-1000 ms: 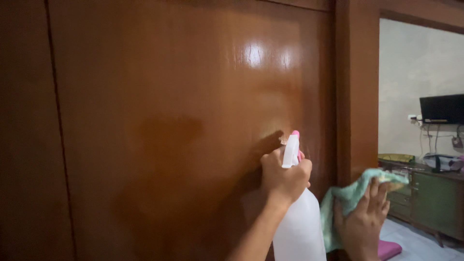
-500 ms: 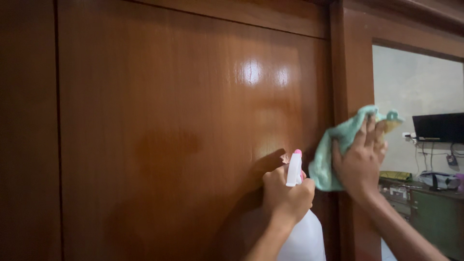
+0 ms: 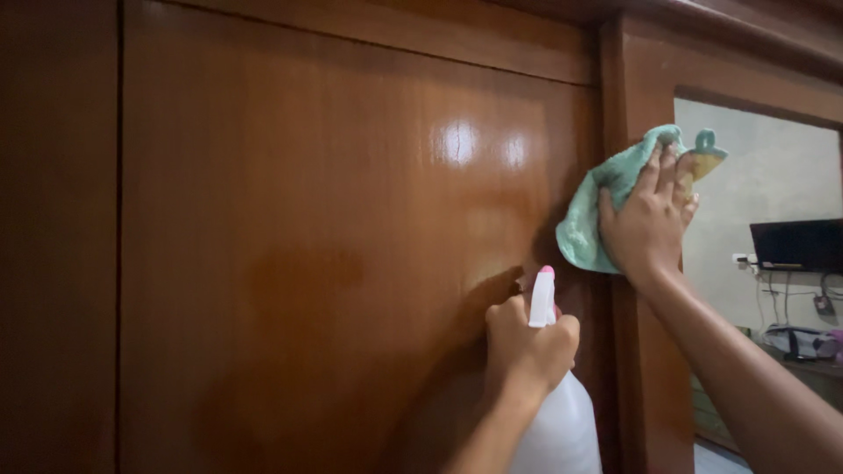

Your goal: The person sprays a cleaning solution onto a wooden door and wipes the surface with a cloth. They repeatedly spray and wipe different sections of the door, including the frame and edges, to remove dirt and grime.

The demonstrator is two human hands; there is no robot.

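A glossy brown wooden door panel (image 3: pixel 334 246) fills most of the view. My left hand (image 3: pixel 527 347) grips the neck of a white spray bottle (image 3: pixel 558 430) with a pink-tipped nozzle, held close to the panel's right side. My right hand (image 3: pixel 648 219) presses a light green cloth (image 3: pixel 593 215) flat against the brown door frame (image 3: pixel 632 105), up high, just right of the panel. A loop and a yellowish corner of the cloth stick out above my fingers.
To the right, an opening shows a pale wall (image 3: pixel 773 175) with a dark flat screen (image 3: pixel 797 246) mounted on it, cables below, and a cabinet top with some items (image 3: pixel 795 338). A darker wooden strip (image 3: pixel 53 246) runs down the left.
My right hand rose with the cloth from low beside the bottle up onto the door frame. The left hand kept its grip on the bottle. The view tilted slightly upward.
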